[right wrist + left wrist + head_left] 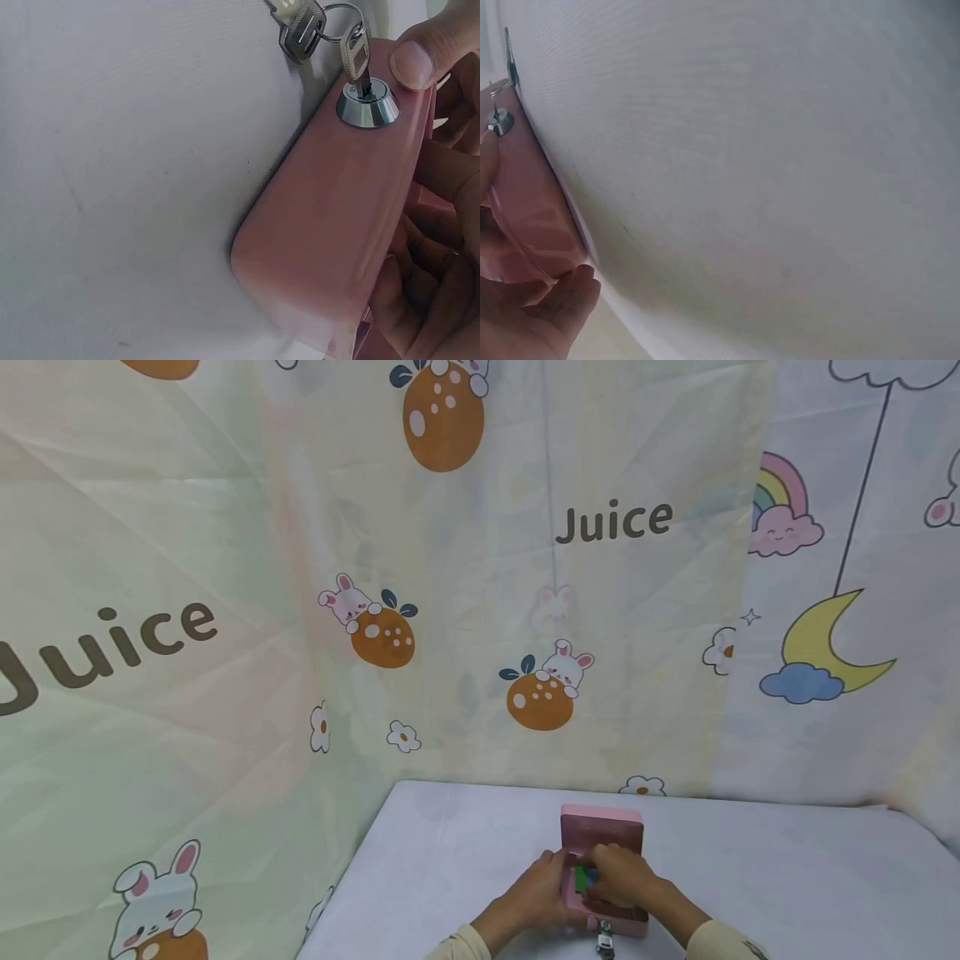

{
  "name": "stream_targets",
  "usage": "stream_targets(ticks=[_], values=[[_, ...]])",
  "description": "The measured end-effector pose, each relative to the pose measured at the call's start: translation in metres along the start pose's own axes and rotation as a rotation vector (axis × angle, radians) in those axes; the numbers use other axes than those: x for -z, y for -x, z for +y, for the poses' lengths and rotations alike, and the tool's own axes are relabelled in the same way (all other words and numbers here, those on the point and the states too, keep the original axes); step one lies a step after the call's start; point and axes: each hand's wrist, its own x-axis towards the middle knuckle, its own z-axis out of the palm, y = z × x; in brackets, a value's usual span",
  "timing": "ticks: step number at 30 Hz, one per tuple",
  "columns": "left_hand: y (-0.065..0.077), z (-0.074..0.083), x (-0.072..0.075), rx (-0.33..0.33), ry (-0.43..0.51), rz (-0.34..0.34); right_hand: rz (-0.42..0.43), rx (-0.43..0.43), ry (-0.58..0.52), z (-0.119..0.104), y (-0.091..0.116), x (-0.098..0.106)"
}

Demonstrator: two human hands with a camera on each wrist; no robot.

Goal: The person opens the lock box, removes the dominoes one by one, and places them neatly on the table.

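Note:
A pink lockable box (573, 900) sits on the table with its lid (602, 831) raised at the back. My left hand (534, 892) grips the box's left side, thumb along the front. In the right wrist view, a thumb (420, 64) rests beside the round metal lock (367, 112), which has a key (355, 58) in it. My right hand (622, 878) reaches into the box from the right with bent fingers. Close by its fingers inside is a green piece (581, 879) beside something blue (592, 877); I cannot tell whether those fingers pinch it.
A second key (303, 34) hangs from the ring (345, 7) in front of the box. White cloth covers the table (457, 827). Printed curtains (480, 610) with rabbits and lettering rise along its back and left side.

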Motion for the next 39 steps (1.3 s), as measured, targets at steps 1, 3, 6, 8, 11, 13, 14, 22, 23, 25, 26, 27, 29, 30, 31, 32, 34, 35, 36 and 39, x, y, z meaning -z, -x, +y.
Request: stream_targets(ticks=[1, 3, 6, 8, 11, 13, 14, 22, 23, 25, 26, 27, 29, 30, 31, 32, 34, 35, 36, 39], values=[[-0.0002, -0.0004, 0.0, 0.004, 0.0, -0.002, -0.008, -0.011, 0.006, -0.0013, -0.0009, -0.0005], [-0.0006, -0.0007, 0.0, 0.004, 0.009, -0.005, -0.023, -0.027, 0.017, -0.0039, -0.0022, -0.0014], [-0.0015, -0.0017, -0.0008, 0.014, 0.012, -0.014, -0.04, -0.055, 0.041, -0.0064, -0.0034, -0.0025], [-0.0022, -0.0022, -0.001, 0.022, 0.015, -0.015, -0.047, -0.067, 0.061, -0.0076, -0.0044, -0.0028], [-0.0039, -0.0027, -0.0011, 0.036, 0.022, -0.015, -0.053, -0.079, 0.081, -0.0084, -0.0064, -0.0025], [-0.0047, -0.0026, -0.001, 0.038, 0.026, -0.013, -0.058, -0.082, 0.079, -0.0085, -0.0076, -0.0023], [-0.0048, -0.0023, -0.0007, 0.042, 0.034, -0.016, -0.059, -0.085, 0.073, -0.0084, -0.0079, -0.0024], [-0.0034, -0.0008, 0.0009, 0.056, 0.071, -0.038, -0.048, -0.066, 0.043, -0.0095, -0.0066, -0.0048], [-0.0032, -0.0006, 0.0012, 0.048, 0.072, -0.034, -0.046, -0.053, 0.033, -0.0097, -0.0064, -0.0053], [-0.0032, -0.001, 0.0014, 0.036, 0.067, -0.029, -0.042, -0.021, 0.013, -0.0094, -0.0063, -0.0063], [-0.0033, -0.001, 0.0016, 0.027, 0.062, -0.025, -0.041, -0.006, 0.004, -0.0088, -0.0064, -0.0068], [-0.0037, -0.0014, 0.0015, 0.017, 0.057, -0.022, -0.039, 0.013, -0.003, -0.0081, -0.0065, -0.0074], [-0.0042, -0.0018, 0.0012, 0.002, 0.043, -0.016, -0.033, 0.05, -0.011, -0.0067, -0.0065, -0.0082], [-0.0044, -0.002, 0.001, 0.002, 0.037, -0.017, -0.032, 0.063, -0.011, -0.0061, -0.0064, -0.0082], [-0.0045, -0.002, 0.0008, 0.003, 0.032, -0.015, -0.03, 0.074, -0.01, -0.0053, -0.0064, -0.0082], [-0.0045, -0.0016, 0.0007, 0.007, 0.028, -0.015, -0.03, 0.085, -0.016, -0.0048, -0.0063, -0.0082], [-0.0041, -0.0006, 0.0009, 0.02, 0.021, -0.017, -0.03, 0.113, -0.025, -0.0044, -0.0061, -0.0078], [-0.0039, 0.0, 0.001, 0.029, 0.019, -0.02, -0.032, 0.127, -0.028, -0.0044, -0.0059, -0.0077], [-0.0036, 0.0005, 0.0009, 0.039, 0.024, -0.022, -0.036, 0.138, -0.03, -0.0047, -0.0056, -0.0074], [-0.003, -0.0002, -0.0024, 0.024, 0.023, -0.015, -0.047, 0.172, -0.047, -0.0047, -0.0039, -0.0074]])
